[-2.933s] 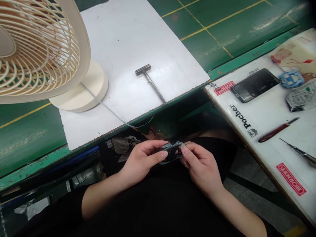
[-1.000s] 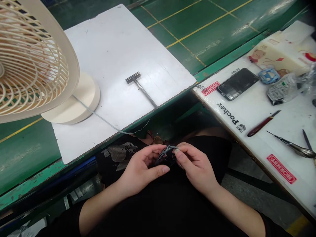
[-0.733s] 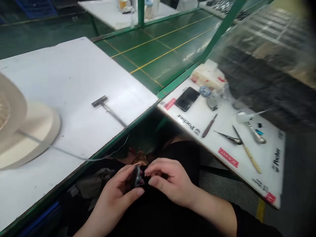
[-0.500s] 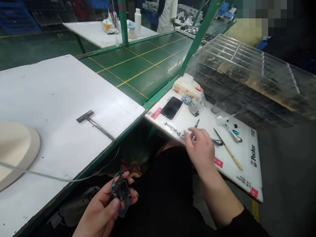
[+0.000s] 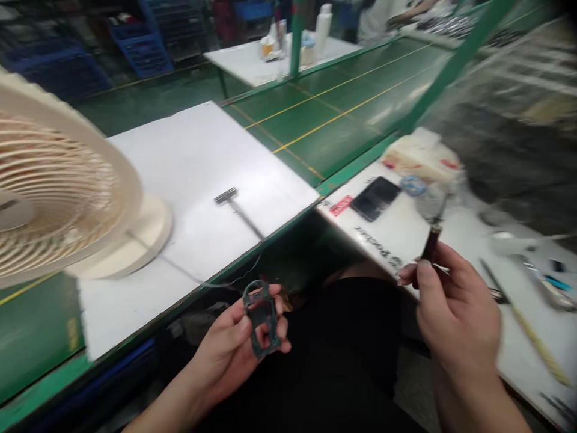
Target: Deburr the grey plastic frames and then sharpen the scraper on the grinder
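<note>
My left hand [image 5: 238, 340] is closed around the edge of a small dark grey plastic frame [image 5: 262, 319], open in its middle, held up over my dark-clothed lap. In my right hand [image 5: 460, 307] is a craft knife [image 5: 431, 243], gripped by its dark handle between thumb and fingers. Its thin metal tip points up and away, and is blurred. This hand is raised by the near edge of the right-hand white board [image 5: 342, 225]. A yellow-handled file [image 5: 536, 343] lies on the board beyond that hand.
A black phone [image 5: 375, 198], a blue-and-white round item [image 5: 413, 185] and a stained pale block [image 5: 424, 153] rest on the right board. A cream fan [image 5: 155, 225] and a T-shaped metal tool [image 5: 246, 216] stand or lie on the left table [image 5: 180, 156]. Green posts rise behind.
My right hand has lifted the craft knife off the board. My left hand has turned the plastic frame. The view has swung left, bringing the fan in.
</note>
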Action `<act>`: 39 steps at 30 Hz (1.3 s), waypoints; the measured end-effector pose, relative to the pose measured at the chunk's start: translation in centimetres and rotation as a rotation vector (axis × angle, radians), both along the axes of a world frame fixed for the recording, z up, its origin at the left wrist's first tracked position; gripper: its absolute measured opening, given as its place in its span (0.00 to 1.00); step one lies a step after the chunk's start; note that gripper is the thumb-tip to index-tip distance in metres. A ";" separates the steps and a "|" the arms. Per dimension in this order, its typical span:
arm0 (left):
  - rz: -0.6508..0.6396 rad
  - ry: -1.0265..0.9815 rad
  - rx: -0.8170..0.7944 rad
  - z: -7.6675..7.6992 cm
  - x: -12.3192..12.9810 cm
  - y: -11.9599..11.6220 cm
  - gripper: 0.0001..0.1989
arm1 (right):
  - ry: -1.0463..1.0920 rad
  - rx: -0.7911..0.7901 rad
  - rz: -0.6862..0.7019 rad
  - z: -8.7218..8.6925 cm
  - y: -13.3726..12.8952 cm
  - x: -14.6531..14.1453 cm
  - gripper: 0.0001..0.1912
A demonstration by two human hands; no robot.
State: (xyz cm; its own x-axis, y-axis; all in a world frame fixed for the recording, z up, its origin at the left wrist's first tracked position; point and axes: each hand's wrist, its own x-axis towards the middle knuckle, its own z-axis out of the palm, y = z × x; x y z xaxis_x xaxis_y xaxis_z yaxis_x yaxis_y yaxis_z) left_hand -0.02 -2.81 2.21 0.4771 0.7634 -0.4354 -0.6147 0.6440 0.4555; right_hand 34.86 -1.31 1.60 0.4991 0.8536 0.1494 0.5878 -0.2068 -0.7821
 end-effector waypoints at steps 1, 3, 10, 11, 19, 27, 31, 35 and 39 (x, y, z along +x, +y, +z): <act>0.012 -0.015 0.014 0.1 0.1 0.1 0.29 | 0.069 0.026 0.127 0.4 -0.8 -0.9 0.28; 0.032 -0.028 0.049 0.1 0.2 0.2 0.30 | 0.079 -0.011 0.410 1.1 -2.2 -2.5 0.22; 0.095 -0.017 0.149 0.4 0.1 -0.4 0.31 | -0.062 0.090 0.872 3.2 -3.0 -6.5 0.21; 0.115 0.009 0.166 0.5 0.1 -0.5 0.32 | -0.070 0.110 0.876 3.4 -3.0 -6.9 0.21; 0.235 0.354 0.237 1.1 0.3 -0.9 0.24 | 0.051 0.117 0.911 3.2 -3.0 -9.7 0.23; 0.261 0.398 0.302 0.7 0.0 -1.6 0.37 | 0.006 0.095 0.884 2.6 -3.7 -10.7 0.22; 0.284 0.413 0.370 -0.2 -0.3 -2.0 0.40 | -0.062 0.160 0.831 2.2 -4.6 -11.0 0.29; 0.299 0.513 0.446 -0.2 -0.5 -1.9 0.40 | -0.078 0.214 0.849 2.4 -4.7 -11.2 0.38; 0.311 0.522 0.471 0.2 -0.4 -1.8 0.39 | -0.072 0.224 0.856 2.5 -4.5 -11.6 0.39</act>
